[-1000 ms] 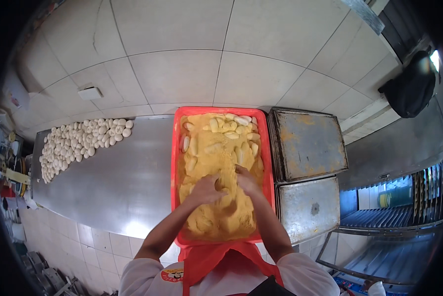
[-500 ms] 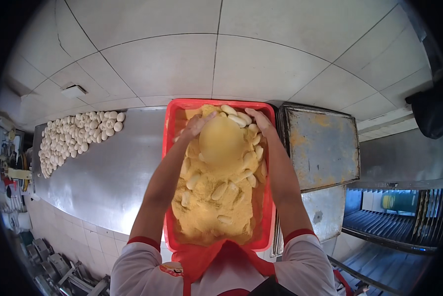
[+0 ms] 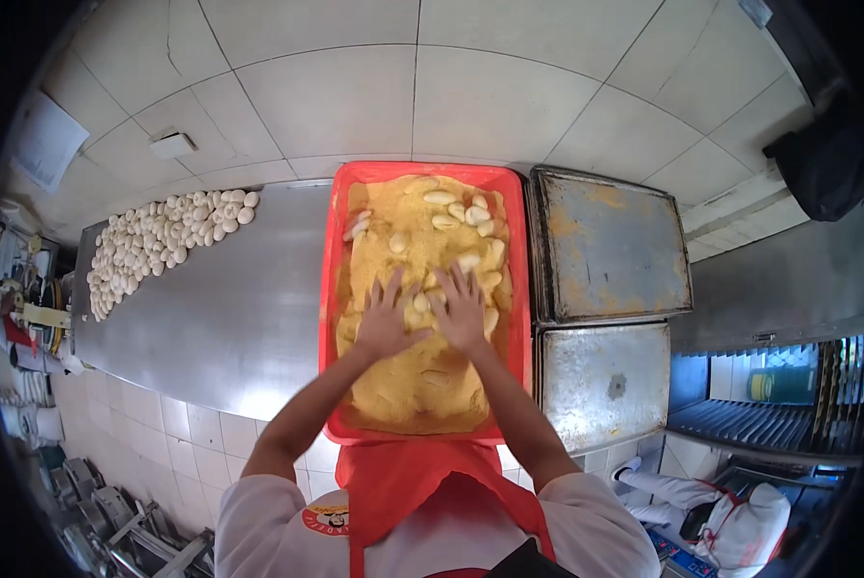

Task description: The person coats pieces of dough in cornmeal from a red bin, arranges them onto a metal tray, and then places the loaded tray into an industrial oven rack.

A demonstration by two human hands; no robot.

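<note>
A red plastic tub holds yellow crumb powder with pale, oval dough pieces on it and partly buried. Both hands are in the middle of the tub, palms down on the crumbs. My left hand has its fingers spread over the crumbs at the left. My right hand, a little to its right, also has spread fingers, beside several dough pieces. Neither hand grips anything that I can see; the fingertips are partly among the crumbs.
Many dough balls lie on the steel table at left. Stacked baking trays stand right of the tub, a steel slatted rack farther right. A black bag is at upper right. A co-worker in white is at lower right.
Half a second ago my hands were at the tub's far end, in a puff of crumbs; they have come back toward me to its middle, fingers spread. The co-worker now shows more.
</note>
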